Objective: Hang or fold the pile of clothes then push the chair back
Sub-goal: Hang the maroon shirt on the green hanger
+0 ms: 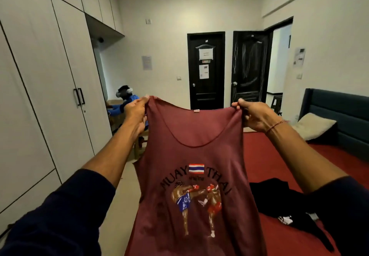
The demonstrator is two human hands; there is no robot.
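Maroon strap pinch, left: my left hand (135, 114) has its fingers (142, 100) pressed together on the left shoulder strap of the maroon cotton tank top with the printed boxers and flag (196, 185), thumb under, so the strap cannot slip.
Strap pinch, right: my right hand (254, 117) pinches the other strap the same way, knuckles up, fingers (240, 104) curled round the fabric.
Why held so: with both straps pulled apart at chest height the top hangs flat and front-facing, neckline open, print toward me; I judge this is to straighten it before folding or hanging.
Where the top is: in the air between my arms, its hem dropping out of view at the bottom, over the edge of the red-covered bed (279, 166).
Pile: a crumpled black garment with a bit of white (279, 201) lies on the bed to my right, not yet dealt with.
Bed end: a beige pillow (313, 126) leans against the dark teal padded headboard (339, 112).
Left side: tall white wardrobe doors with black handles (60, 76), closed; hanging would mean opening them.
Chair: a wooden seat (139, 146) shows partly behind my left forearm, with another person in blue (125, 104) beyond; I cannot tell if that is the chair meant.
Progress: early, I judge.
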